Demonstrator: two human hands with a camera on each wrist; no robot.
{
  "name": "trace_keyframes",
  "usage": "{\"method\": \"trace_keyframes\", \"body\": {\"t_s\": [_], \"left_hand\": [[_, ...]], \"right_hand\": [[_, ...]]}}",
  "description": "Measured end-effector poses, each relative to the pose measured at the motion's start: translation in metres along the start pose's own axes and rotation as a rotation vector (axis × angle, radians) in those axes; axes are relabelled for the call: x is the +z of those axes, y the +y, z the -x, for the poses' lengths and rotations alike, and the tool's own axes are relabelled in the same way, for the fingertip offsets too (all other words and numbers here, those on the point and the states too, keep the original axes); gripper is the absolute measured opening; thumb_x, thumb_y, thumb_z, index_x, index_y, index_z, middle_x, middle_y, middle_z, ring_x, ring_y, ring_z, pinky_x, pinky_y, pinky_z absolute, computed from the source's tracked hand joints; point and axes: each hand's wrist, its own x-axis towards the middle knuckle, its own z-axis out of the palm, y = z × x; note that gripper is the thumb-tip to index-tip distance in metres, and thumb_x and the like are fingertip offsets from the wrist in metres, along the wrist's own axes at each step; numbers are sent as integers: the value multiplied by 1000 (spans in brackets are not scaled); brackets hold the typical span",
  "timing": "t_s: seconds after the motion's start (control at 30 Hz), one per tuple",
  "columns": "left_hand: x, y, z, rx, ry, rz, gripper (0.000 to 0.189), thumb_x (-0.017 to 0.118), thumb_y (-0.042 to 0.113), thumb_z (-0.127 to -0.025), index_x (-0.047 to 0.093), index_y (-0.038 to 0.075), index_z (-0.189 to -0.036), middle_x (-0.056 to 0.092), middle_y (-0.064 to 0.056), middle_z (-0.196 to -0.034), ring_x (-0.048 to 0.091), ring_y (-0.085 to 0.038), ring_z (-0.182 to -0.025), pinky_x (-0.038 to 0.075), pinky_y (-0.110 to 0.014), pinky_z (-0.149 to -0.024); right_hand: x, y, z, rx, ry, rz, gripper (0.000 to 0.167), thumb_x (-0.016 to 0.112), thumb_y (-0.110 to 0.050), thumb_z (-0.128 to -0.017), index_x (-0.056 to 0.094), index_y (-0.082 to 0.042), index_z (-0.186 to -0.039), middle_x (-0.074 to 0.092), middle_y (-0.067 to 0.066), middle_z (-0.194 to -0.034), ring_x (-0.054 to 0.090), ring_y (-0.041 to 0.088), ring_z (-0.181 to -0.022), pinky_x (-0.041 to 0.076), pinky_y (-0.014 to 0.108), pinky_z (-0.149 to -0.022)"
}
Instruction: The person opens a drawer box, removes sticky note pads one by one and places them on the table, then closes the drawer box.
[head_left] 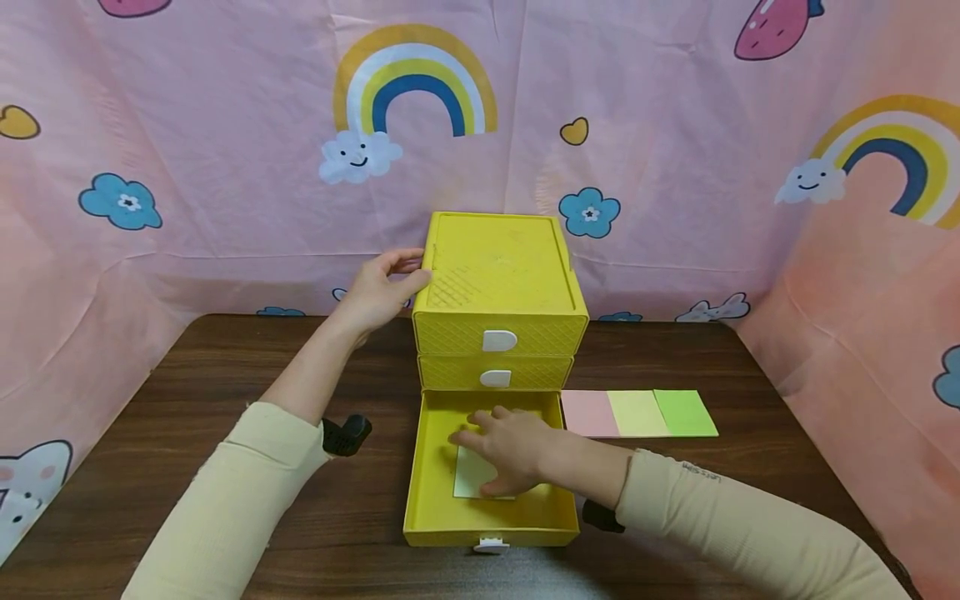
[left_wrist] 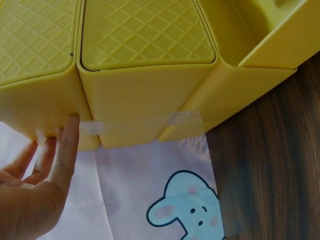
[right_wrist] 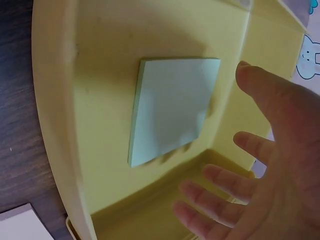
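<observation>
A yellow drawer unit (head_left: 501,262) with three tiers and white pull tabs stands on the table, its bottom drawer (head_left: 437,450) pulled out. My left hand (head_left: 375,293) steadies the unit's upper left side, fingertips touching the wall; in the left wrist view the hand's (left_wrist: 40,195) fingers are fairly straight. Inside the drawer lies a pale green pad of sticky notes (head_left: 471,479). Over it hovers my right hand (head_left: 516,450), fingers spread. The right wrist view shows a gap between this hand (right_wrist: 292,155) and the pad (right_wrist: 175,107).
Right of the drawer, pink (head_left: 589,414), yellow (head_left: 636,414) and bright green sticky-note pads (head_left: 686,413) lie side by side on the dark wooden table (head_left: 360,508). A pink patterned cloth (head_left: 247,108) hangs behind and around the table.
</observation>
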Motion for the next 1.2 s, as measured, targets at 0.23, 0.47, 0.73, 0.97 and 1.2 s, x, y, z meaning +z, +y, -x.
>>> {"method": "trace_keyframes", "body": {"t_s": [0.23, 0.47, 0.73, 0.97, 1.2], "left_hand": [[0, 0, 0, 13, 0, -6, 52, 55, 29, -92, 41, 10, -138, 44, -11, -134, 41, -26, -124, 43, -42, -98], [0, 0, 0, 11, -7, -2, 53, 54, 29, -92, 40, 10, -139, 44, -12, -135, 40, -26, -125, 42, -43, -99], [-1, 2, 3, 7, -16, 3, 54, 54, 29, -93, 38, 9, -140, 42, -13, -137, 39, -27, -127, 41, -43, -100], [0, 1, 1, 6, -7, 4, 53, 55, 29, -92, 39, 9, -139, 43, -13, -136, 39, -27, -127, 41, -43, -100], [1, 1, 0, -13, -1, 24, 52, 54, 28, -92, 40, 12, -139, 43, -9, -135, 44, -24, -122, 51, -38, -87]], "right_hand": [[7, -3, -6, 7, -11, 12, 71, 64, -55, -78, 37, -32, -139, 43, 4, -137, 51, 25, -114, 52, 31, -82], [10, -5, -11, 36, -47, 34, 74, 63, -58, -77, 35, -34, -140, 42, 3, -137, 51, 24, -112, 52, 30, -81], [11, -10, -12, 75, -116, 46, 75, 63, -59, -76, 31, -36, -140, 41, -1, -136, 51, 23, -111, 51, 28, -80], [15, -12, -12, 73, -118, 80, 76, 63, -59, -76, 31, -36, -141, 38, -2, -137, 51, 21, -111, 51, 26, -76], [17, -13, -13, 74, -114, 112, 78, 65, -58, -75, 28, -37, -141, 36, -3, -138, 49, 18, -111, 50, 25, -78]]}}
